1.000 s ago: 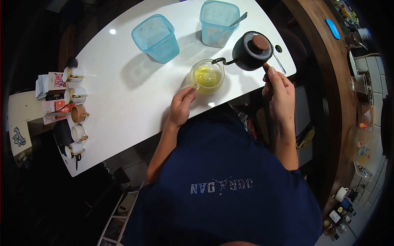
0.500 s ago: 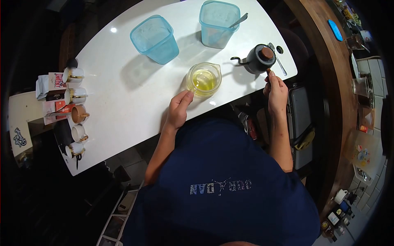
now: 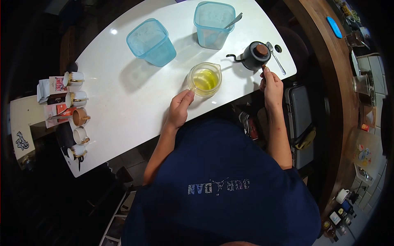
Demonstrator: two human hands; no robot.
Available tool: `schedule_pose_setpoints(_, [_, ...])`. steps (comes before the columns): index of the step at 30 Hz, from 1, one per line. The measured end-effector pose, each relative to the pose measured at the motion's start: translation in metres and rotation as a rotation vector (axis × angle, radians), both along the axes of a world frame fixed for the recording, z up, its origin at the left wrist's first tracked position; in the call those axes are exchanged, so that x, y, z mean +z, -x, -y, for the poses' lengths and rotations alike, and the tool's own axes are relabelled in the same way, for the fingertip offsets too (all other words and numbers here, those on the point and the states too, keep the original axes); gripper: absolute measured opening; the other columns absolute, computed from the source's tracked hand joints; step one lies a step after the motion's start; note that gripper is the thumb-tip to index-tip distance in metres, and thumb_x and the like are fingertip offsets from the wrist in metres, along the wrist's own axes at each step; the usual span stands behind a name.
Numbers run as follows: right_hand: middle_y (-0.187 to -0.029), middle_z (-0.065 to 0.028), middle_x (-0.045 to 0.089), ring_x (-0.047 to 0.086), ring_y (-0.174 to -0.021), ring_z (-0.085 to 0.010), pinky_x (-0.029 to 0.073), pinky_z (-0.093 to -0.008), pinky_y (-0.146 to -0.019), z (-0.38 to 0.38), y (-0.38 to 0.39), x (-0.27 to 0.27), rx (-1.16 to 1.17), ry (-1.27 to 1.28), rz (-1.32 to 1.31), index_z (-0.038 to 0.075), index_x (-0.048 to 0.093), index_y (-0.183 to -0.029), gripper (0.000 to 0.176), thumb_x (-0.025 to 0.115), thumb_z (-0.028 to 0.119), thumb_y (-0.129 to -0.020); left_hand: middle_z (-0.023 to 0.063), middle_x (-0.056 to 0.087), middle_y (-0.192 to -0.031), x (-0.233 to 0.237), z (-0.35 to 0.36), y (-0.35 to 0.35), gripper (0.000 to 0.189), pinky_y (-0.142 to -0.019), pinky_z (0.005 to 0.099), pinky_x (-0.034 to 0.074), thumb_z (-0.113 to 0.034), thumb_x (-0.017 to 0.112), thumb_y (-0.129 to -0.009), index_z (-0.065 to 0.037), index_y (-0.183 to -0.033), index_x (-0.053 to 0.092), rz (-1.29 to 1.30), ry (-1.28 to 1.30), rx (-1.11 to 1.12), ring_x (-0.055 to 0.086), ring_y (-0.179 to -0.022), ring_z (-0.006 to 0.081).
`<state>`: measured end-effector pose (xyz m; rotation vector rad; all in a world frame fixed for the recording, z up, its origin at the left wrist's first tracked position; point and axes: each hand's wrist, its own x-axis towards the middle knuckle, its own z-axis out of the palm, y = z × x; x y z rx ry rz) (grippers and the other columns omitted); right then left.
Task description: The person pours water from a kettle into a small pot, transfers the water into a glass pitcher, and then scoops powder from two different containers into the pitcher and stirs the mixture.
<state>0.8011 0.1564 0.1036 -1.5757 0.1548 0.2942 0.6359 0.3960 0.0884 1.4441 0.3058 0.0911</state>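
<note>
A glass jug [image 3: 206, 83] with a pouring lip holds a yellow-green liquid near the front edge of the white table. My left hand [image 3: 179, 108] is closed on its handle, at the side of the jug closest to my body. To the right, my right hand [image 3: 272, 86] grips the handle of a black gooseneck kettle [image 3: 253, 59] with a brown lid knob. The kettle's thin spout points left, above the table and toward the jug. A metal spoon [image 3: 276, 59] lies on the table just right of the kettle.
Two blue translucent tubs, a left one [image 3: 158, 51] and a right one [image 3: 211, 35] with a spoon handle [image 3: 234, 20] sticking out, stand farther back. Several cups, including a brown cup [image 3: 80, 117], line the left edge beside packets [image 3: 57, 85]. A wooden counter [image 3: 328, 61] runs along the right.
My right hand has moved the kettle slightly left, nearer the jug, and more of the spoon beside it shows. The left hand keeps its hold on the jug; the view has shifted a little.
</note>
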Motion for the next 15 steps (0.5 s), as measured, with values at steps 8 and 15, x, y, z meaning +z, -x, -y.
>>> schedule_pose_setpoints(8, [-0.061,0.0046,0.046,0.036,-0.051,-0.0026,0.026,-0.0191,-0.047,0.002,-0.009,-0.002,0.087,-0.024,-0.018,-0.002,0.063,-0.096,0.034,0.054,0.031,-0.094,-0.0030,0.038,-0.067,-0.004,0.003,-0.005,0.036,-0.057,0.0221,0.026,-0.030,0.038,-0.099,-0.009,-0.071,0.043,-0.003,0.030,-0.019,0.030,-0.062,0.0065])
schedule_pose_setpoints(15, [-0.071,0.0013,0.055,0.043,-0.060,-0.0060,0.032,-0.0212,-0.053,0.017,-0.014,0.009,0.281,0.027,-0.024,-0.002,0.061,-0.112,0.054,0.038,0.045,-0.098,-0.0023,0.039,-0.067,-0.003,0.009,-0.012,0.036,-0.056,0.0223,0.026,-0.031,0.038,-0.099,-0.009,-0.070,0.042,-0.015,0.030,-0.036,0.030,-0.061,0.0068])
